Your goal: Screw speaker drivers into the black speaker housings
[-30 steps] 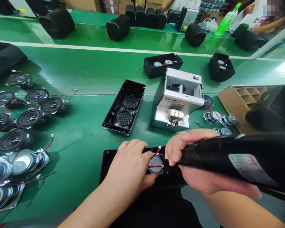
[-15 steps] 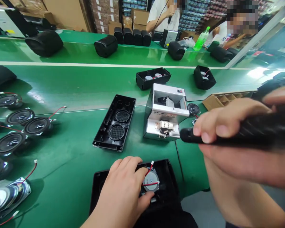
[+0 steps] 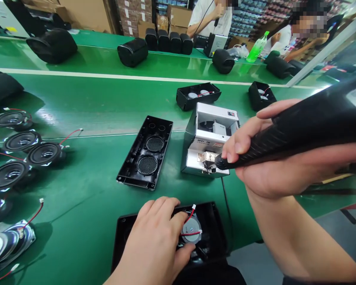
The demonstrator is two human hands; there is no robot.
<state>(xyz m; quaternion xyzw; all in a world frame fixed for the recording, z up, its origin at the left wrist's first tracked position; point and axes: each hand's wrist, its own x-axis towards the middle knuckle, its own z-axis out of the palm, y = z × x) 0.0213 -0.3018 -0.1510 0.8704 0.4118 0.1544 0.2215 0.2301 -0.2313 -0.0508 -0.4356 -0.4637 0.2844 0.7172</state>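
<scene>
Leftward since the earlier frame, the right hand (image 3: 264, 166) has carried the black screwdriver (image 3: 308, 122) until its tip meets the silver screw feeder (image 3: 207, 138) at frame centre; the hand is clamped around it. At bottom centre the left hand (image 3: 154, 245) grips the small speaker (image 3: 191, 229) seated in the black housing (image 3: 216, 233) on the green table (image 3: 91, 166), well below the right.

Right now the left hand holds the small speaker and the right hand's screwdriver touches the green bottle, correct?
No. The head view shows the screwdriver in the right hand, tip at the silver screw feeder. The left hand does hold the small speaker.
</scene>
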